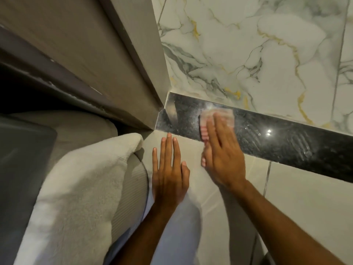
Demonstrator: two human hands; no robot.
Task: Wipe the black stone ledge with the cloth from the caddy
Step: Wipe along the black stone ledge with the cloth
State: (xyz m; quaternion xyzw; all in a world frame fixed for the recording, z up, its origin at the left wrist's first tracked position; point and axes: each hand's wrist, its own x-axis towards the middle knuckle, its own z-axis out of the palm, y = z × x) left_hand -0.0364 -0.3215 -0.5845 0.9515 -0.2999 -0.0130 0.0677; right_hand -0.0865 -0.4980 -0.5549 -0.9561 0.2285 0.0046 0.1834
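A polished black stone ledge [282, 138] runs from the door frame at centre down to the right edge, between the marble wall and grey tiles. My right hand [223, 155] lies flat on a pale cloth with pink stripes [225, 114], pressing it onto the ledge near its left end; the hand and cloth are motion-blurred. Faint wipe streaks show on the stone to the right. My left hand [170, 173] rests flat with fingers spread on the grey tile just below the ledge, holding nothing. No caddy is in view.
A grey door frame [133, 60] meets the ledge's left end. White marble wall tiles with gold veins [257, 50] rise behind the ledge. A folded white towel [76, 188] lies on a ribbed grey object at lower left.
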